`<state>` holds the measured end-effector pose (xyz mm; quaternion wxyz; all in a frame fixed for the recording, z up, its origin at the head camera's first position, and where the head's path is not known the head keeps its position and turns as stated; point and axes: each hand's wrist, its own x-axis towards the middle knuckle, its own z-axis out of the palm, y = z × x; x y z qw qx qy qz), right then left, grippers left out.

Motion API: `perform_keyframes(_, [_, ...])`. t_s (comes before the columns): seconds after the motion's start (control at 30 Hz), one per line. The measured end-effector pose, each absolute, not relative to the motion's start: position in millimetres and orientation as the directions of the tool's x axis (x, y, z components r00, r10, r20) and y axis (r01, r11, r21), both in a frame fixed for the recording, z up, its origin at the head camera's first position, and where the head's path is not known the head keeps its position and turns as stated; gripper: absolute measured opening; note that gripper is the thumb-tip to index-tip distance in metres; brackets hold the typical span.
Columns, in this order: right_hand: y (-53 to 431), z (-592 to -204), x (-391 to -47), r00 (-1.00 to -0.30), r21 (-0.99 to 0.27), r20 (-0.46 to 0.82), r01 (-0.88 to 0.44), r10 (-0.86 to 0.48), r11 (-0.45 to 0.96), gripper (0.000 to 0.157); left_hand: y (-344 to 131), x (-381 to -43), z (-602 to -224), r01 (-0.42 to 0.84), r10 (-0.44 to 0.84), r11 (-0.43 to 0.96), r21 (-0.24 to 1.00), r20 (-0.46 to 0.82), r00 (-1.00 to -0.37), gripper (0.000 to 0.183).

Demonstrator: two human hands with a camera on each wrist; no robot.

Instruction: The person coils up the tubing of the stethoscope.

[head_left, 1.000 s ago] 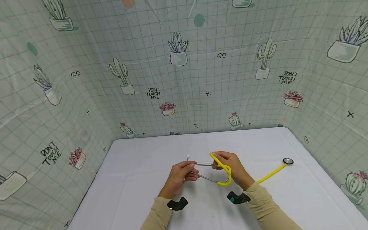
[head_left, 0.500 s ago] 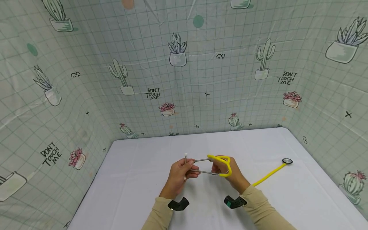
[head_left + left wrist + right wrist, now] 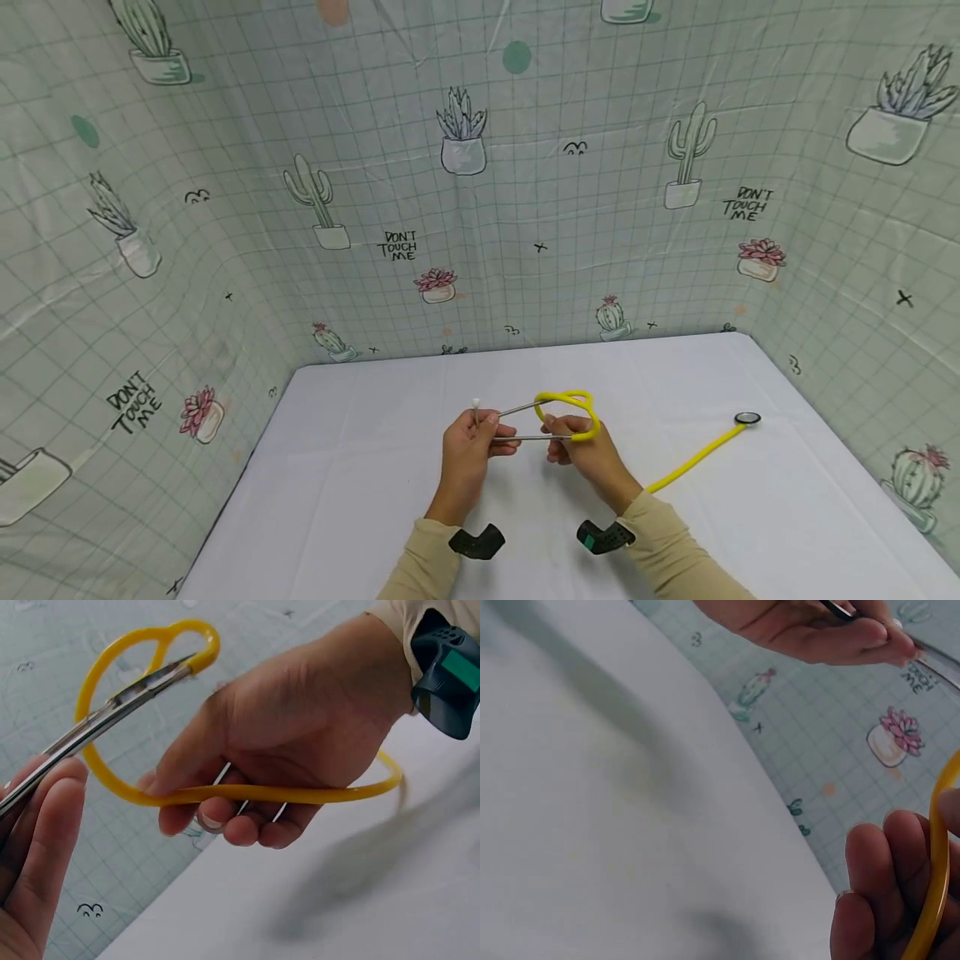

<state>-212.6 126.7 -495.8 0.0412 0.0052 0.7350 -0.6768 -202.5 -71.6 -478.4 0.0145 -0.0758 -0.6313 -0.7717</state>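
Note:
A stethoscope with yellow tubing (image 3: pixel 693 460) and metal ear tubes (image 3: pixel 525 438) is held above the table between both hands. My left hand (image 3: pixel 467 450) pinches the metal ear tubes near their ends, and a white ear tip (image 3: pixel 476 403) sticks up past the thumb. My right hand (image 3: pixel 592 457) grips the yellow tubing; in the left wrist view its thumb and curled fingers (image 3: pixel 241 830) close round it. The tubing's fork loops above this hand. Beyond the right forearm, the chest piece (image 3: pixel 747 418) lies on the table at the right.
A white-covered table (image 3: pixel 360 467) spreads under both hands. Behind it and at both sides hangs a grid-patterned cloth (image 3: pixel 487 208) printed with cacti. Each wrist wears a black strap-on device (image 3: pixel 606 537).
The yellow fork has tipped upward and the ear tubes have turned, their right ends rising. My right hand has shifted slightly left and down; the tubing by the chest piece now shows more length.

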Motion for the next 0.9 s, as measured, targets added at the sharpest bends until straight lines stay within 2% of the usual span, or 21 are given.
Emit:
perform_keyframes(0.13, [122.5, -501.4, -208.7, -0.995, -0.991, -0.08, 0.073, -0.059, 0.114, 0.044, -69.2, -202.6, -479.9, 0.157, -0.003, -0.151, 0.976, 0.159, -0.987, 0.025])
perform_keyframes(0.43, [117.8, -504.5, -202.4, -0.995, -0.987, -0.031, 0.015, -0.096, 0.161, 0.029, -67.4, -206.5, -486.6, 0.179, -0.141, -0.114, 0.977, 0.162, -0.977, 0.023])
perform_keyframes(0.9, [121.3, -503.4, -195.7, -0.983, -0.965, 0.026, -0.071, -0.179, 0.251, 0.033, -70.7, -215.0, -494.7, 0.187, -0.205, -0.102, 0.977, 0.163, -0.965, 0.016])
